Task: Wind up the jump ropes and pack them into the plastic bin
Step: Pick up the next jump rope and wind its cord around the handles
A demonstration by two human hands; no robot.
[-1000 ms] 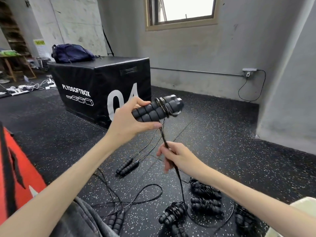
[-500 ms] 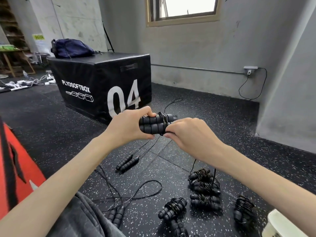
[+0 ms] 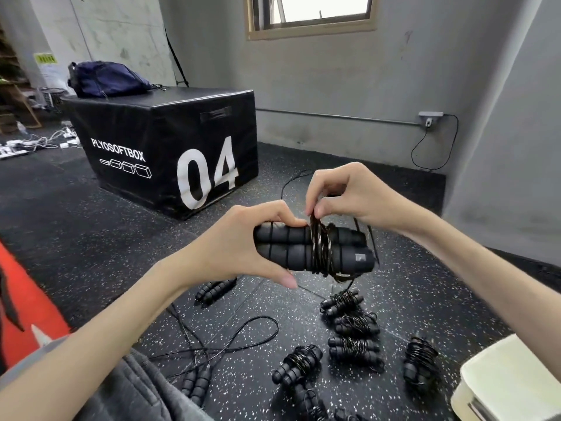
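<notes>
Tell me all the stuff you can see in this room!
Held jump rope: one, black, in both hands, partly wound.
Wound ropes: at least five, black, floor lower right.
Loose ropes: two, black, floor centre left.
Plyo box: one, black, behind.
Bag: one, navy, on box.
Bin: one, white, bottom right corner.
Window: one, back wall.
Left hand: grips handles.
Right hand: fingers pinch cord.

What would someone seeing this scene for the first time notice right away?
Most likely the two hands at centre: the left hand grips a pair of black foam handles while the right hand pinches the cord coiled round them. Behind them stands a black plyo box marked 04, and wound rope bundles lie on the speckled floor at lower right.
</notes>
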